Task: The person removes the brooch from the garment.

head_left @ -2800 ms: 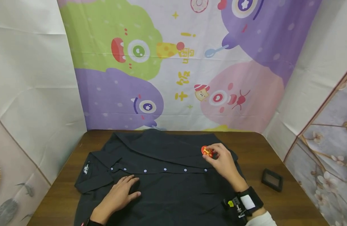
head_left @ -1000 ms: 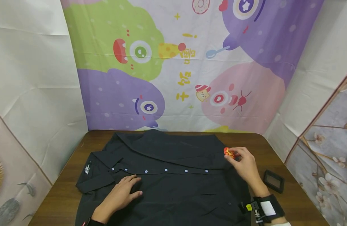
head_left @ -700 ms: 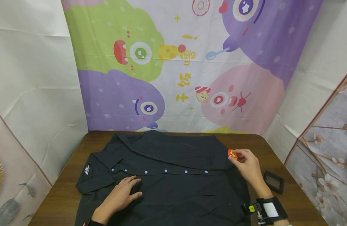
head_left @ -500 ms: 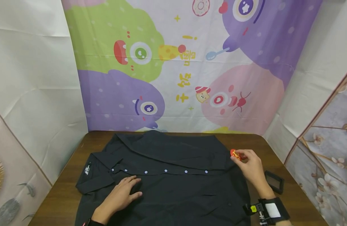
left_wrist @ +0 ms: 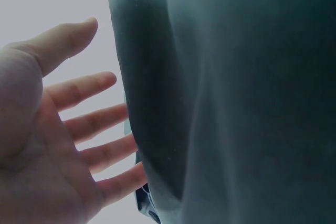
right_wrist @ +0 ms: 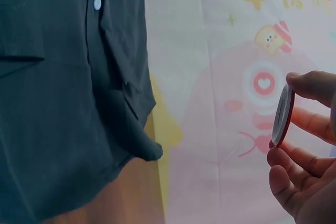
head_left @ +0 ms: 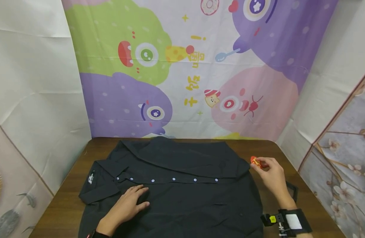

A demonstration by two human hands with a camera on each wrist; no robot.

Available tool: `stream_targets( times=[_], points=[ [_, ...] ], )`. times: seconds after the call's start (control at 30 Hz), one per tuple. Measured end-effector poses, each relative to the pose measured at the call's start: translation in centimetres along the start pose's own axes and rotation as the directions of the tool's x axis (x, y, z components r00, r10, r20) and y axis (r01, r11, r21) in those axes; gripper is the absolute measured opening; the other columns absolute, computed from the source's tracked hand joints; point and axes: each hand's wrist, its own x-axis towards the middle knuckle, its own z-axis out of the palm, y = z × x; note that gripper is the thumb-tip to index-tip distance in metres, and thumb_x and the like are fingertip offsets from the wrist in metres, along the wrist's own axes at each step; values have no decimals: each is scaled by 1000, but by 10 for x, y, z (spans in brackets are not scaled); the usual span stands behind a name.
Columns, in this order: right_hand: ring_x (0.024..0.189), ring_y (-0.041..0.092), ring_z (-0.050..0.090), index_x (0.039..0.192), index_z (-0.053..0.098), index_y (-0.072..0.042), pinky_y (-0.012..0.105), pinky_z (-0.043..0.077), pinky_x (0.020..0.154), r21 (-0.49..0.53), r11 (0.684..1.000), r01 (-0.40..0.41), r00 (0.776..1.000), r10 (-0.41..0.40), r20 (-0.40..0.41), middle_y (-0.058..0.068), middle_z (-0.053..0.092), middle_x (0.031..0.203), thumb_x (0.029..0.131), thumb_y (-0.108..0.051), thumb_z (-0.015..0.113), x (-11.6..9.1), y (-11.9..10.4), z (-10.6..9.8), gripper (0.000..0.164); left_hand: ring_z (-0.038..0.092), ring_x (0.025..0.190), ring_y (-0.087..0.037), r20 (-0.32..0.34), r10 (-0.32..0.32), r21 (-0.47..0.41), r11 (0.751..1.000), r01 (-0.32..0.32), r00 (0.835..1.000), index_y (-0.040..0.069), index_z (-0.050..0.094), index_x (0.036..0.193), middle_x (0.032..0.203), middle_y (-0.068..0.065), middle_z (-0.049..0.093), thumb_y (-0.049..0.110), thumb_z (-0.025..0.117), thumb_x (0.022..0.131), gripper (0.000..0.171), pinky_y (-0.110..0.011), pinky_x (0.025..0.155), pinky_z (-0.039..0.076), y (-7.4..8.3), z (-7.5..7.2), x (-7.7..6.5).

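A black short-sleeved shirt with a row of pale buttons lies spread on the wooden table, its collar to the left. My left hand rests on the lower left of the shirt; in the left wrist view, that hand's fingers are straight and spread beside the dark cloth. Just beyond the shirt's right edge, my right hand pinches a small round red-and-gold disc between thumb and fingers. The right wrist view shows the disc nearly edge-on, with a pale back and red rim.
Behind my right wrist, a small black rectangular frame is partly hidden on the table. The brown table meets a cartoon-printed cloth at the back. White and flowered panels stand at both sides.
My right hand has carried the disc rightward from above the shirt to past its right edge, and its wrist now covers part of the black frame. My left hand has stayed put.
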Motion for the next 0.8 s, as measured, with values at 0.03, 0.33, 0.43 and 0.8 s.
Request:
stream_targets(
  times=[0.03,0.33,0.43,0.8],
  points=[
    [77,33,62,99,72,2,-3,37,63,-3,1000,-4,1000,4,-2,20,66,97,74,-6,83,0,2,-1,28,46,130,-42,-2,1,3,1000,-1,1000,7,61,129,139,-19,53,34,72,87,52,-62,104,37,0,0,0],
    [78,33,63,100,72,1,-1,37,64,-33,998,-54,999,54,-4,19,66,97,75,-9,83,-2,11,-9,28,46,131,-41,6,0,9,1000,0,1000,8,60,130,140,-19,52,35,72,87,52,-61,105,37,1,-1,-1],
    [79,33,64,100,73,0,-1,35,64,-51,996,-73,997,73,-4,19,67,99,76,-11,82,-3,15,-13,28,46,130,-41,4,7,7,1000,-7,1000,7,61,129,140,-19,53,34,72,87,52,-61,105,37,1,-2,0],
    [74,-22,39,99,73,0,6,34,64,-59,988,-144,989,142,-42,19,67,97,77,-13,83,-10,35,-22,28,47,130,-42,9,17,-3,1000,-17,1000,7,61,129,140,-19,52,35,72,87,52,-61,104,37,0,-3,0]
  ],
)
